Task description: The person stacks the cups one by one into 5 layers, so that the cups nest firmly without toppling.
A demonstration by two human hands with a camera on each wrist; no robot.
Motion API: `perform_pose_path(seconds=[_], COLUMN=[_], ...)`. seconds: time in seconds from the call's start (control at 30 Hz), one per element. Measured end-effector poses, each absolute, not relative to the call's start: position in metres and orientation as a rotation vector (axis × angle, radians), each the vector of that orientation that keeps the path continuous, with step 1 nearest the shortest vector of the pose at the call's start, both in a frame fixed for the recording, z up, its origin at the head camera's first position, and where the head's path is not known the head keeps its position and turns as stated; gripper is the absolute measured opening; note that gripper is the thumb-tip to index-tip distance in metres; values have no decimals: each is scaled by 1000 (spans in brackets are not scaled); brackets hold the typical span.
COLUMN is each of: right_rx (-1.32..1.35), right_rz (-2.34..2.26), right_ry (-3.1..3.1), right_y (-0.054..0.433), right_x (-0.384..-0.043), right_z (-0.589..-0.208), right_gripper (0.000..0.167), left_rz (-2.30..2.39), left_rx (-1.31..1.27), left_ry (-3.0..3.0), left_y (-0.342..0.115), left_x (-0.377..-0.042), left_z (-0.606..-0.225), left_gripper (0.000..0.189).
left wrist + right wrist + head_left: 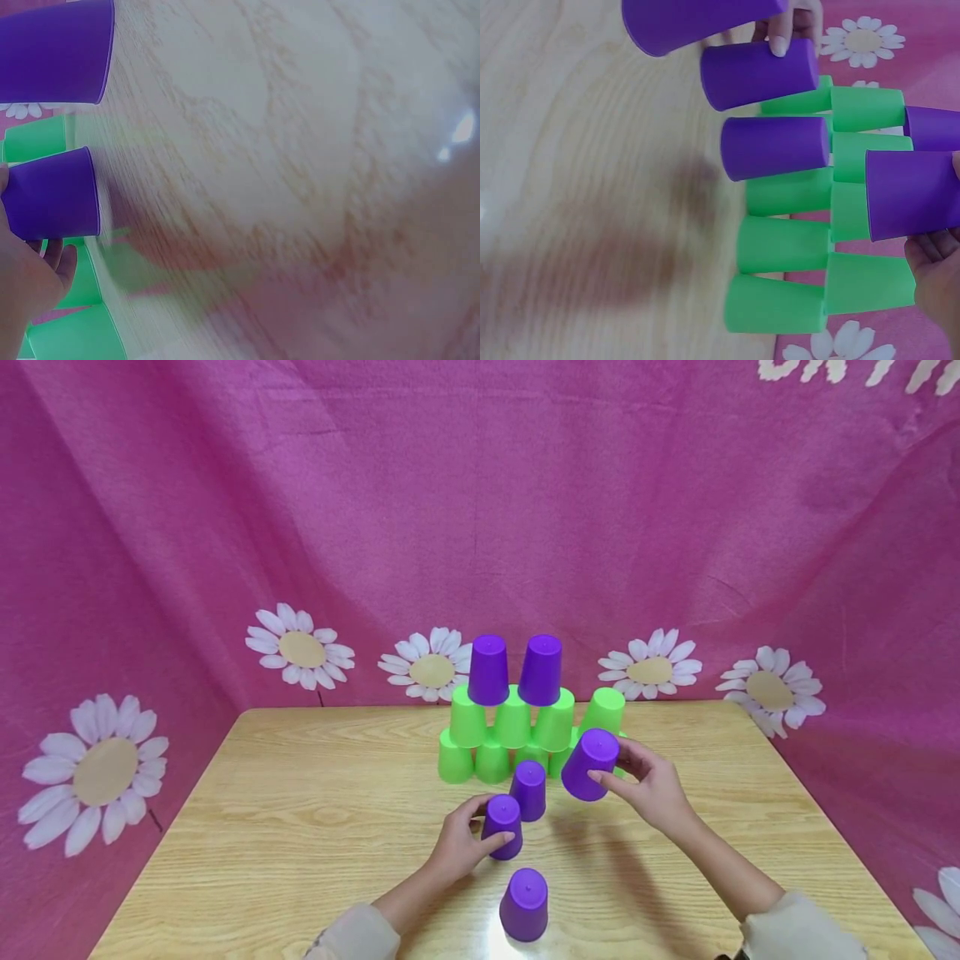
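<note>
purple cup (587, 756) is pinched aloft in right hand (652, 789), before green cups (513, 720); nearer cup (501, 820) is gripped by left hand (459, 843). row 3 seems under way; gentle setting beside its 2 cups (540, 672) is likely needed.

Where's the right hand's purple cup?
In the head view, the purple cup is right of centre, held above the table, in front of the rightmost green cups.

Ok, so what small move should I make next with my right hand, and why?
I'd probably move the held purple cup in your right hand onto the two rightmost upper green cups, mouth down. It's up off the table, and the two stacked purple cups each straddle a neighbouring green pair, while no cup straddles that rightmost pair.
</note>
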State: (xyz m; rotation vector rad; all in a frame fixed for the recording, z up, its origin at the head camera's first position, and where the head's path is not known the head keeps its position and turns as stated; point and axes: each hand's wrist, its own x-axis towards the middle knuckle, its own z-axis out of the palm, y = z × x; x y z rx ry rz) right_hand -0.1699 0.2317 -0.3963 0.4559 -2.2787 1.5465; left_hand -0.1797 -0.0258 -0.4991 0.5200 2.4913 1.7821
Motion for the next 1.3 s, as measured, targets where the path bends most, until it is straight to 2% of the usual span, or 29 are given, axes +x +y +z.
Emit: perform_pose_path(seconds=[0.77, 1.3], right_rx=[464, 339], right_rz=[1490, 1417], right_ry=[-2198, -2240], right_y=[230, 231], right_x=[-193, -219], right_z=[-350, -332], right_gripper=[43, 40], left_rz=[1786, 1767], left_rx=[538, 526], left_ry=[2490, 2495], left_y=[-26, -26], left_x=[-180, -179], left_z=[-497, -497], left_gripper=[50, 51])
